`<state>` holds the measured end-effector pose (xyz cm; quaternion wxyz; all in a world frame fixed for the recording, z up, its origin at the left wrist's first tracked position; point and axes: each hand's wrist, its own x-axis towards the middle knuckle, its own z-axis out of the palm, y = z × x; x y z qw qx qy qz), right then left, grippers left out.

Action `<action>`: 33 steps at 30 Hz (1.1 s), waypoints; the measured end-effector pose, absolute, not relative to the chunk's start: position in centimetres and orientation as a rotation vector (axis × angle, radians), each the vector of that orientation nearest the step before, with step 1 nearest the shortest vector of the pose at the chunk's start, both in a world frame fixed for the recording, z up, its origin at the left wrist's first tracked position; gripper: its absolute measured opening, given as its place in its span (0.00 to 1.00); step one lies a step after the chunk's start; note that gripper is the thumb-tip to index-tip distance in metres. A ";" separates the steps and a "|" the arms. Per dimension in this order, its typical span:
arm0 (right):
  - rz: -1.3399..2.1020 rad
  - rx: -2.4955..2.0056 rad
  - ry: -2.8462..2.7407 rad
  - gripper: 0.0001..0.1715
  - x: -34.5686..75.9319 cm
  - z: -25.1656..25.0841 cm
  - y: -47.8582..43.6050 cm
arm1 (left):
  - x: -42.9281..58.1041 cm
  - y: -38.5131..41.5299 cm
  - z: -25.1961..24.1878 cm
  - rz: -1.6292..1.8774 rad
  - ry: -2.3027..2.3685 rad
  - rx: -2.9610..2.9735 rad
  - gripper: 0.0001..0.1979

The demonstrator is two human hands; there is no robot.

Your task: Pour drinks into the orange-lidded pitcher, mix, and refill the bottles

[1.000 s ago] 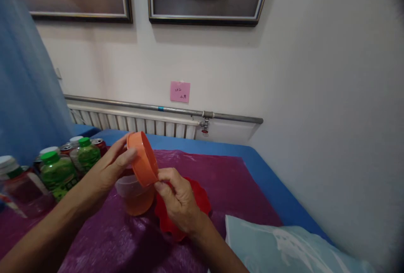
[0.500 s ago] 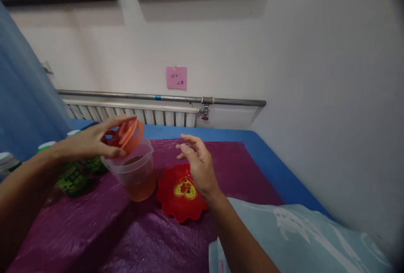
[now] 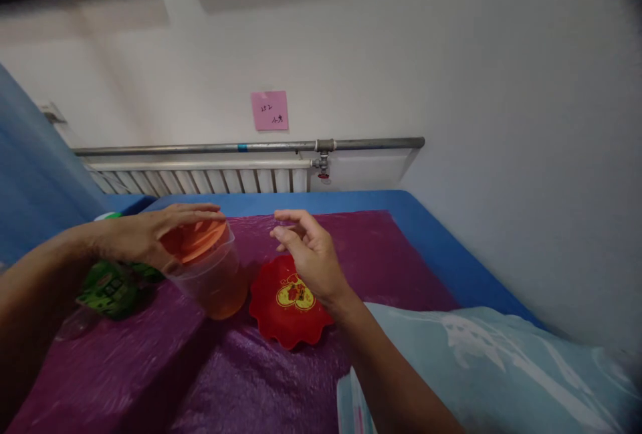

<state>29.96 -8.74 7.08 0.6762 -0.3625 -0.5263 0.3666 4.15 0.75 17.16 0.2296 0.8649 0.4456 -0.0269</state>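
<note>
A clear plastic jug with orange liquid stands tilted on the purple cloth. My left hand lies over its top, fingers flat on the orange lid, which sits on the jug's mouth. My right hand hovers to the right of the jug, above a red scalloped plate, fingers loosely curled and apart, holding nothing.
A green-labelled bottle lies behind my left forearm. A blue-covered table edge runs along the wall at right. A radiator and pipe line the back wall. Light blue cloth lies at the near right.
My right hand let go of the orange lid and drew back. My left hand carried the lid down onto the jug's mouth. The camera has tipped downward.
</note>
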 end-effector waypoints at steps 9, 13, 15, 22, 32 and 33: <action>0.776 -0.803 -1.272 0.09 29.9 7.1 -9.0 | 3.4 1.1 16.1 -0.036 1.244 2.228 0.52; 0.750 -0.815 -1.314 0.09 29.7 6.8 -8.9 | 2.5 1.6 15.3 0.070 1.282 2.174 0.53; 0.722 -0.828 -1.336 0.08 29.7 6.7 -8.9 | 2.4 1.7 15.1 0.113 1.257 2.135 0.52; 0.614 -0.885 -1.437 0.08 29.6 6.8 -9.1 | 4.0 0.3 15.0 0.185 1.465 2.198 0.50; 0.587 -0.881 -1.534 0.07 29.4 7.0 -9.6 | 3.2 0.3 13.5 0.118 1.554 2.274 0.52; 0.581 -0.887 -1.536 0.07 29.4 7.0 -9.6 | 3.1 0.4 13.4 0.096 1.541 2.312 0.51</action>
